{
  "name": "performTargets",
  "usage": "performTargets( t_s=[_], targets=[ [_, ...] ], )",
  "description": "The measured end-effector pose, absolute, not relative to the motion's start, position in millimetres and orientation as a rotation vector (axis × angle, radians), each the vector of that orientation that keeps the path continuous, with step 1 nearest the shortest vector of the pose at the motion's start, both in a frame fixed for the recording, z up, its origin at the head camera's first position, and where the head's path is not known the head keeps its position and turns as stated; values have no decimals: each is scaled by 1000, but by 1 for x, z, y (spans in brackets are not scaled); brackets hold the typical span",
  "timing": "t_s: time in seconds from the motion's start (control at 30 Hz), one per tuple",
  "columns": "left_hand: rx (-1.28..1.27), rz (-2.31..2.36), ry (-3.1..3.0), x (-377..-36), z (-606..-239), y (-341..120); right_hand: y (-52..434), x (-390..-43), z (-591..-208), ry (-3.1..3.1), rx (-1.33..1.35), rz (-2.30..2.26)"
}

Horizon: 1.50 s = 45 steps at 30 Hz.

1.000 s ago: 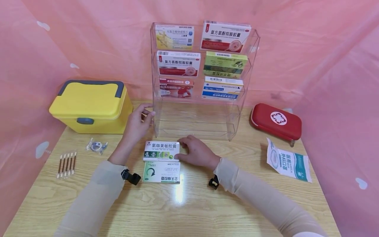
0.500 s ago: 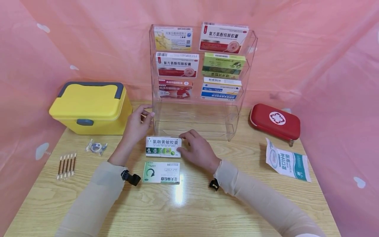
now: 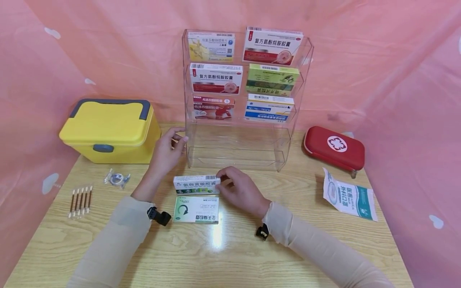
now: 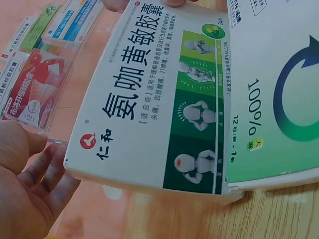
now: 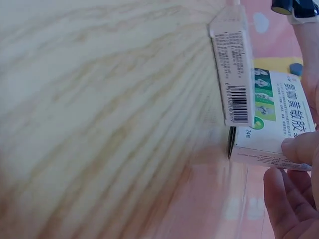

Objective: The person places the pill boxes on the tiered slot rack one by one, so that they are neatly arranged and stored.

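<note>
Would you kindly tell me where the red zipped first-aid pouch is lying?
In the head view, the red zipped first-aid pouch lies at the table's far right, right of the clear acrylic rack, behind the white mask packet.

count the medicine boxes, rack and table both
8. Six stand in the rack: top row, second row, third row. One is in the right hand; one lies flat on the table. None seems hidden.

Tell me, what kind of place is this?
Probably a mock pharmacy or first-aid sorting desk: a clear acrylic rack filled with medicine boxes, a red first-aid pouch, a yellow medicine chest, and cotton swabs on a wooden table, ringed by pink sheeting.
</note>
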<state>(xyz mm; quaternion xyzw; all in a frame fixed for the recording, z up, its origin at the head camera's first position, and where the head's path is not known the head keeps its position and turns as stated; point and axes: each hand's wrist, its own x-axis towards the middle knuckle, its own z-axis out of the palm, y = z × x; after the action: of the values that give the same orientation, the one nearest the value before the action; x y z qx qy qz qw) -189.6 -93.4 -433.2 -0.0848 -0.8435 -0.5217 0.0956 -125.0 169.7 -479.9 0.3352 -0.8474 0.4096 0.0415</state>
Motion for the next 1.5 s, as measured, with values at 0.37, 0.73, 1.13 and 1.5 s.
performTargets(
  t_s=[0.37, 0.73, 1.13, 1.5],
  targets=[
    [-237, -1567, -2510, -191, -432, -93, 193, -152, -430, -2455, 867, 1335],
    [-233, -1569, -2514, -189, -432, -94, 198, -202, -384, -2341, 767, 1230],
    [-242, -1556, -2516, -190, -433, -93, 190, -215, -400, -2487, 794, 1092],
    [-225, -1559, -2522, -189, -432, -93, 193, -216, -404, -2526, 752, 1086]
  ],
)
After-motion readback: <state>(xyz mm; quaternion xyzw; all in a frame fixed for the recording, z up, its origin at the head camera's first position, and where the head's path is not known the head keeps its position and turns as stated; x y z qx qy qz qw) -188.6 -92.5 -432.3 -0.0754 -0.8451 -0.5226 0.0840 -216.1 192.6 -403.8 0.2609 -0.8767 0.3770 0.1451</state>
